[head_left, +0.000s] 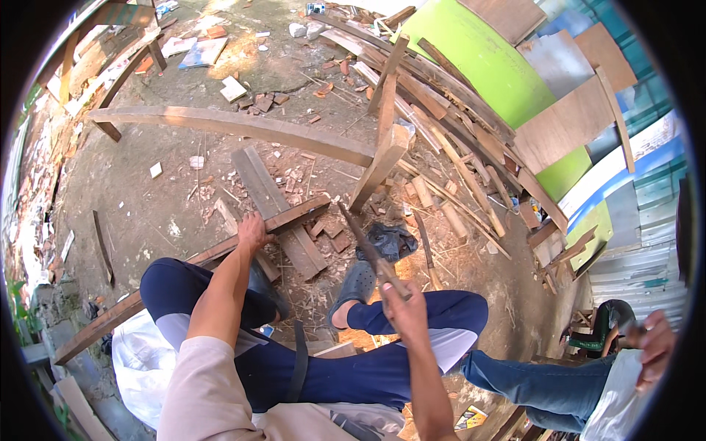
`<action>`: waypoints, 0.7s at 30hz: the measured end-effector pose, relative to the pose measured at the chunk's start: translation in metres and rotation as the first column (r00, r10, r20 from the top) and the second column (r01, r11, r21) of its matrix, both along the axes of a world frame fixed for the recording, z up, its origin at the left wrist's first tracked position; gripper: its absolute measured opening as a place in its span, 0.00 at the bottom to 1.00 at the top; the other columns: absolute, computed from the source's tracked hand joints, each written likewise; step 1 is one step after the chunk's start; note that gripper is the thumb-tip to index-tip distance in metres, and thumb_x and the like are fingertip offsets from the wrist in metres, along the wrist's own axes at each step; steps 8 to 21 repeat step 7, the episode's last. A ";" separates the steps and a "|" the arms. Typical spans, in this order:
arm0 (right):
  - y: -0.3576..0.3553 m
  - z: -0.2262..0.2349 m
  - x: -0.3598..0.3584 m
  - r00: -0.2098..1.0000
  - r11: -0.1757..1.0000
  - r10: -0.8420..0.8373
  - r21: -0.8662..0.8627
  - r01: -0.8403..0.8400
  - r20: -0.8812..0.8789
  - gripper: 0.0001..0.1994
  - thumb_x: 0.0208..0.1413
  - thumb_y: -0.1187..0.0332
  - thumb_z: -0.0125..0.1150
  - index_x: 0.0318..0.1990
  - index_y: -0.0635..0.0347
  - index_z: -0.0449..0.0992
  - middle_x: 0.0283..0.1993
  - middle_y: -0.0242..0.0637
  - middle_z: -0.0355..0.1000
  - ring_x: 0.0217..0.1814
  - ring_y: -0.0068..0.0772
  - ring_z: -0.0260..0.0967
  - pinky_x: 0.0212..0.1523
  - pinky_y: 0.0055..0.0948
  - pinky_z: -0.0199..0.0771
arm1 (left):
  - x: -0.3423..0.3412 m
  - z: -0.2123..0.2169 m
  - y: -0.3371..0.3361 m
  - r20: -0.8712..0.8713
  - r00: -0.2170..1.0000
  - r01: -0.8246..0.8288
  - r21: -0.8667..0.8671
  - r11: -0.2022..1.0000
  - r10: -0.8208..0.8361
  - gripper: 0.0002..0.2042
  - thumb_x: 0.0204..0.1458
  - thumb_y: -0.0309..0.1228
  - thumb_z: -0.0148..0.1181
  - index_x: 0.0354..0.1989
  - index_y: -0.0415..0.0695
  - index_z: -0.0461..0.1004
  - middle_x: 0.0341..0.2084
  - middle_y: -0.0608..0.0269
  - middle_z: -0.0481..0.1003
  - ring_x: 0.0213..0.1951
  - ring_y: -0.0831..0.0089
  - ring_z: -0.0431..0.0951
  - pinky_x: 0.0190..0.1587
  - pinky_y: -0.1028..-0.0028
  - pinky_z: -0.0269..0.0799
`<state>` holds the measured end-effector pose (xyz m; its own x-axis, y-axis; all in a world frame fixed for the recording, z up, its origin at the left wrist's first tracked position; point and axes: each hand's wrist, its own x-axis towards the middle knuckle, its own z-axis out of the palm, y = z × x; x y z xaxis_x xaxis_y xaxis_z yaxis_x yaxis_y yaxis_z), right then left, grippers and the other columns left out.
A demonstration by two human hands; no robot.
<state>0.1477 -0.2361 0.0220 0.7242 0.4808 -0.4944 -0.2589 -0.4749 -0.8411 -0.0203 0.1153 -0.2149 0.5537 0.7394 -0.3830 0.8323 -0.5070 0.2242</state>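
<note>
Head view, left hand: my left hand [252, 231] lies on the long wooden beam [220, 253], fingers curled over its upper edge and pressing it down. The beam runs slantwise from lower left up to its free end, resting across a flat grey plank [272, 206].
Head view, right hand: my right hand [401, 305] is clenched round the handle of a long dark blade [364, 246], raised, its tip pointing toward the beam's free end but well apart from the wood.
Head view, posture: seated, legs in dark blue trousers, grey clog [357, 283] near the chips.
Surroundings: wood chips [316, 228] litter the ground by the beam's end; a trestle rail [235, 125] stands beyond; another person [588, 389] sits at lower right.
Step, my judgement: mid-swing in trimming the beam's end.
Next move, my judgement: strike well past the steadying fingers, with the beam pinned firmly.
</note>
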 end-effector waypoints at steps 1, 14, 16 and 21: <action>0.005 -0.012 -0.007 0.999 1.000 0.019 -0.019 -0.018 0.047 0.14 0.60 0.63 0.66 0.44 0.65 0.73 0.24 0.30 0.70 0.20 0.18 0.65 0.21 0.22 0.64 | 0.000 0.001 0.000 -0.003 1.000 -0.003 -0.008 1.000 0.003 0.44 0.35 0.51 0.79 0.56 0.34 0.66 0.54 0.44 0.72 0.60 0.51 0.70 0.60 0.58 0.71; 0.048 -0.046 -0.024 0.929 0.981 0.173 -0.138 -0.134 0.328 0.16 0.59 0.62 0.68 0.47 0.62 0.74 0.26 0.31 0.72 0.24 0.22 0.68 0.26 0.24 0.68 | 0.002 0.000 0.004 -0.103 0.994 -0.044 -0.119 0.992 0.032 0.50 0.39 0.55 0.76 0.64 0.35 0.58 0.66 0.43 0.62 0.70 0.48 0.59 0.67 0.54 0.65; 0.048 -0.046 -0.024 0.929 0.981 0.173 -0.138 -0.134 0.328 0.16 0.59 0.62 0.68 0.47 0.62 0.74 0.26 0.31 0.72 0.24 0.22 0.68 0.26 0.24 0.68 | 0.002 0.000 0.004 -0.103 0.994 -0.044 -0.119 0.992 0.032 0.50 0.39 0.55 0.76 0.64 0.35 0.58 0.66 0.43 0.62 0.70 0.48 0.59 0.67 0.54 0.65; 0.048 -0.046 -0.024 0.929 0.981 0.173 -0.138 -0.134 0.328 0.16 0.59 0.62 0.68 0.47 0.62 0.74 0.26 0.31 0.72 0.24 0.22 0.68 0.26 0.24 0.68 | 0.002 0.000 0.004 -0.103 0.994 -0.044 -0.119 0.992 0.032 0.50 0.39 0.55 0.76 0.64 0.35 0.58 0.66 0.43 0.62 0.70 0.48 0.59 0.67 0.54 0.65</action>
